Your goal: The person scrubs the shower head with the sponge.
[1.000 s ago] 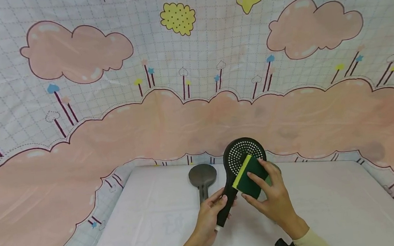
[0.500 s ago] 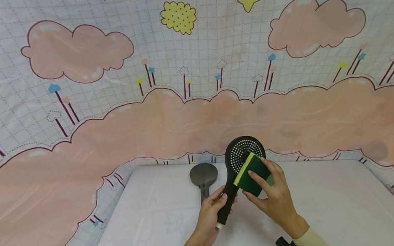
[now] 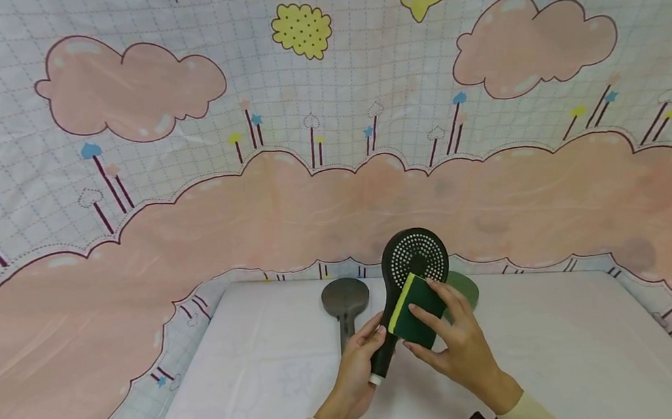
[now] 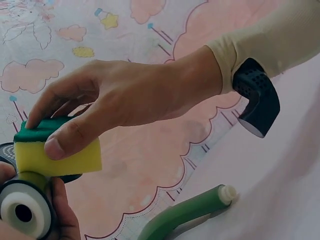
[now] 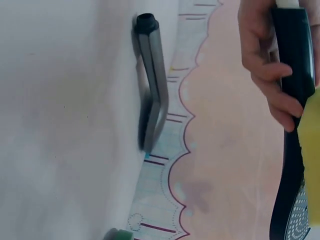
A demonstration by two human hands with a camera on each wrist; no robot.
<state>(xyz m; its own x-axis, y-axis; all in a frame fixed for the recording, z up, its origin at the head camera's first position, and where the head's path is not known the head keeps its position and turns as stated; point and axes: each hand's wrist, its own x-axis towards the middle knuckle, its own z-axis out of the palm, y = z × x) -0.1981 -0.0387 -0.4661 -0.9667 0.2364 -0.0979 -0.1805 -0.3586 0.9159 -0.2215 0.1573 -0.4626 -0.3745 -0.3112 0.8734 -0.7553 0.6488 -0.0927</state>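
My left hand (image 3: 352, 365) grips the handle of a black shower head (image 3: 392, 265), tilted with its dotted spray face up and the white-tipped end low. A sponge (image 3: 415, 320), yellow with a dark green scouring layer, is pinched between the thumb and fingers of my right hand (image 3: 463, 343). Its yellow side overlaps the neck and lower edge of the spray face. In the left wrist view, the sponge's yellow underside (image 4: 75, 162) sits right at the handle. Curled left fingers (image 5: 272, 75) show round the black handle in the right wrist view.
A grey shower head (image 3: 345, 298) lies on the white table (image 3: 256, 382) left of my hands. Behind my right hand lies a green shower head (image 3: 466, 289), partly hidden; its handle (image 4: 190, 212) shows in the left wrist view. A patterned cloth (image 3: 336, 209) hangs behind the table.
My right hand has slid the sponge down and left, from the spray face towards the neck. More of the spray face and the green shower head now shows. The left hand keeps its grip.
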